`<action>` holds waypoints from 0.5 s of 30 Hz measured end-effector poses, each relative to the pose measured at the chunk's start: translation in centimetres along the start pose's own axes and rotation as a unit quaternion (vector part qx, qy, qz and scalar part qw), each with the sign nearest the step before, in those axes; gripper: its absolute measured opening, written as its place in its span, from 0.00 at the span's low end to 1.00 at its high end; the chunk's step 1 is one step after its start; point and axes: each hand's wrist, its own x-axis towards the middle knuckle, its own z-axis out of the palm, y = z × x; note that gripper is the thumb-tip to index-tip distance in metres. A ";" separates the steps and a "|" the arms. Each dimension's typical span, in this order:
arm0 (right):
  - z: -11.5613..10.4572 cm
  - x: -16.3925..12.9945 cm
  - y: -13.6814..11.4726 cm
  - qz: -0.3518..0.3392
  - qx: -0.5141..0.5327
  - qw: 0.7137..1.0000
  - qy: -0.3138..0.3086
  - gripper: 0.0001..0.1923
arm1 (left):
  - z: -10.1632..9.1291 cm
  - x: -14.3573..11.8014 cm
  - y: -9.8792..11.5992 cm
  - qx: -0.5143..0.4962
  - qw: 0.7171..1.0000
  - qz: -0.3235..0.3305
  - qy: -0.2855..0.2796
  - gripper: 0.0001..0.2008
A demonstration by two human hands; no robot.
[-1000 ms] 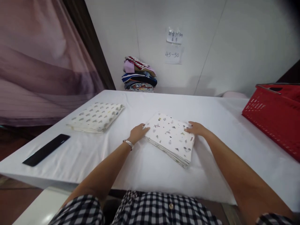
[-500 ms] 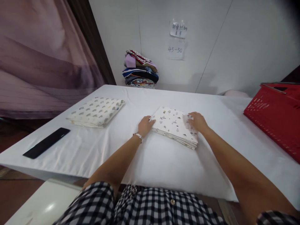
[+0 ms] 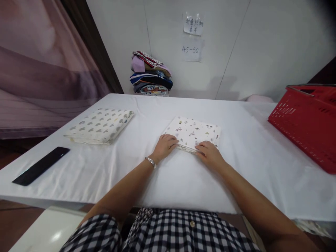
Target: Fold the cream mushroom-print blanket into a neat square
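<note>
My left hand (image 3: pixel 165 147) and my right hand (image 3: pixel 209 155) both rest on the near edge of the folded printed cloth (image 3: pixel 193 133), which lies in the middle of the white table (image 3: pixel 236 140). The fingers are laid flat over the edge, not clenched. I cannot tell if the fingertips go under the layers, so I judge it as pressing and not real grasping. The two hands sit close together on the same side, probably to keep the layers even.

To the left, well apart, lies another folded cloth with grey dots (image 3: pixel 101 120), and nearer the table's edge a black flat object (image 3: pixel 40 170). A red basket (image 3: pixel 307 122) stands at the right. A pile of coloured clothes (image 3: pixel 150 74) sits by the wall, under paper notes (image 3: pixel 193 38).
</note>
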 end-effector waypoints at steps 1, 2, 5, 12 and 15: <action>0.1 0.0 0.0 -0.004 -0.008 1.000 0.003 0.12 | 0.1 0.0 0.0 -0.001 1.000 0.002 0.003 0.10; 0.2 -0.1 -0.1 -0.006 -0.013 1.000 0.007 0.12 | 0.1 0.1 0.1 -0.001 1.000 0.003 0.007 0.10; 0.4 -0.2 -0.3 -0.001 -0.023 0.999 0.023 0.14 | 0.2 0.2 0.4 -0.002 1.000 0.003 0.018 0.12; 0.8 -0.9 -0.6 0.010 -0.035 0.998 0.050 0.14 | 0.0 0.3 0.9 -0.006 1.000 0.016 0.008 0.14; 0.8 -1.1 -0.7 0.017 -0.034 0.999 0.033 0.13 | 0.0 0.1 0.5 -0.026 1.000 0.018 -0.001 0.13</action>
